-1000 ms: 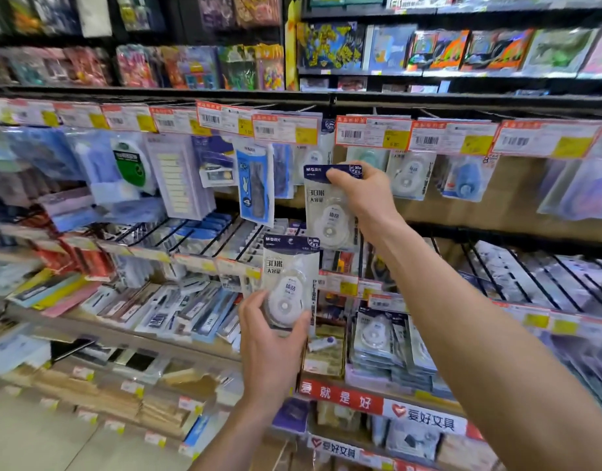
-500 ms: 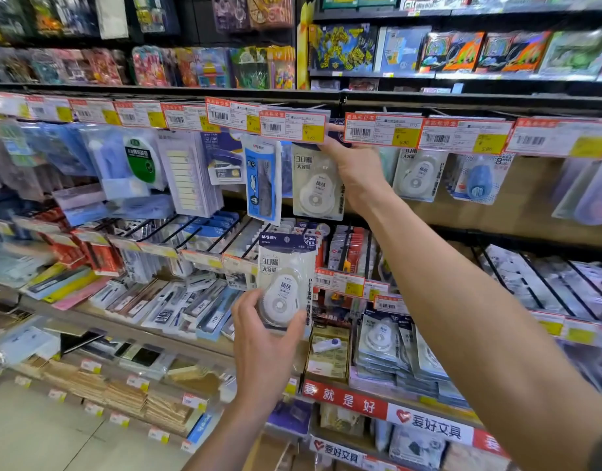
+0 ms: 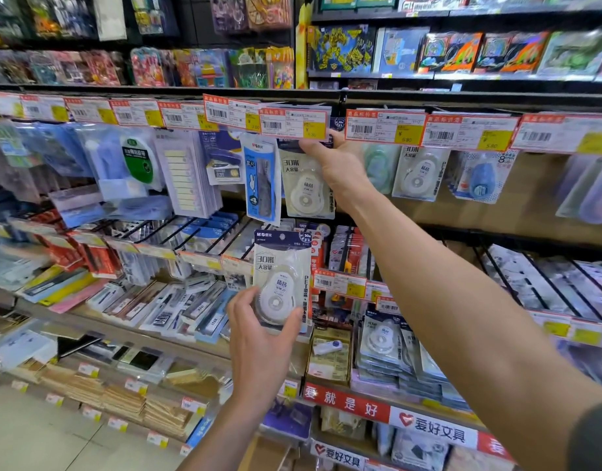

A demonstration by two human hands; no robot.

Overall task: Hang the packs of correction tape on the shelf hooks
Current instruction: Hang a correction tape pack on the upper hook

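Observation:
My left hand (image 3: 258, 341) grips a white correction tape pack with a dark blue header (image 3: 282, 277), held upright in front of the middle shelf. Up at the hook row, my right hand (image 3: 333, 161) pinches the top of a second, matching pack (image 3: 304, 185), which hangs just behind an orange price tag (image 3: 292, 124). The tag hides the pack's header and the hook, so I cannot tell whether the pack is on the hook.
More correction tape packs (image 3: 420, 175) hang to the right. A blue-carded pack (image 3: 260, 178) and sticky-note packs (image 3: 187, 178) hang to the left. Slanted wire racks of pens (image 3: 177, 300) sit below. Boxed tape stock (image 3: 384, 345) fills the lower shelf.
My right hand raised its pack from mid-height up behind the price tag at the hook row. My left hand stayed roughly in place with its pack.

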